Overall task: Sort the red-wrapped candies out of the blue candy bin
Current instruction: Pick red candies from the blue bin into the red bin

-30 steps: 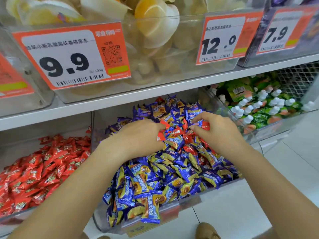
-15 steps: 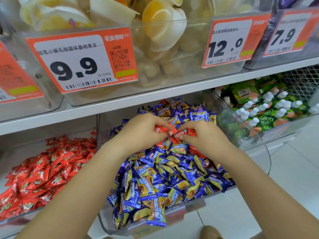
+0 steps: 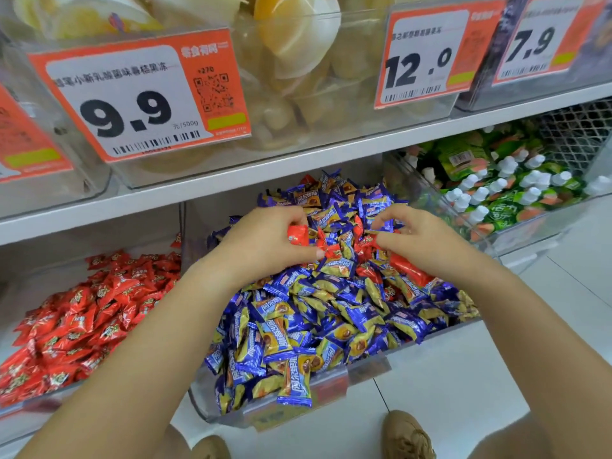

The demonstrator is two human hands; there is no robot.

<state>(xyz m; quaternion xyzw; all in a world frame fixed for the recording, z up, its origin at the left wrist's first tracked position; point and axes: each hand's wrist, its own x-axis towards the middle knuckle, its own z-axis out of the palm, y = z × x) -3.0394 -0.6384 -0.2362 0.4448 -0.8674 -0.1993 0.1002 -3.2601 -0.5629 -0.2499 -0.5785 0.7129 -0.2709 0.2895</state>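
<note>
Red-wrapped candies (image 3: 334, 248) are lying amid the blue candy bin (image 3: 371, 367); my left hand (image 3: 265, 241) is clamping one, my right hand (image 3: 420, 241) is pinching another.

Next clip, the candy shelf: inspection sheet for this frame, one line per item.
Surface: white shelf, clear bins on two levels.
Job's things: blue bin heaped with blue candies; red candies clustered between the hands; red bin to its left.
Clutter: green pouches at right; price tags above.
Grippers: left hand pinching a red candy; right hand on red candies.
Cables: nothing seen.
Surroundings: white floor tiles, tan shoes.
</note>
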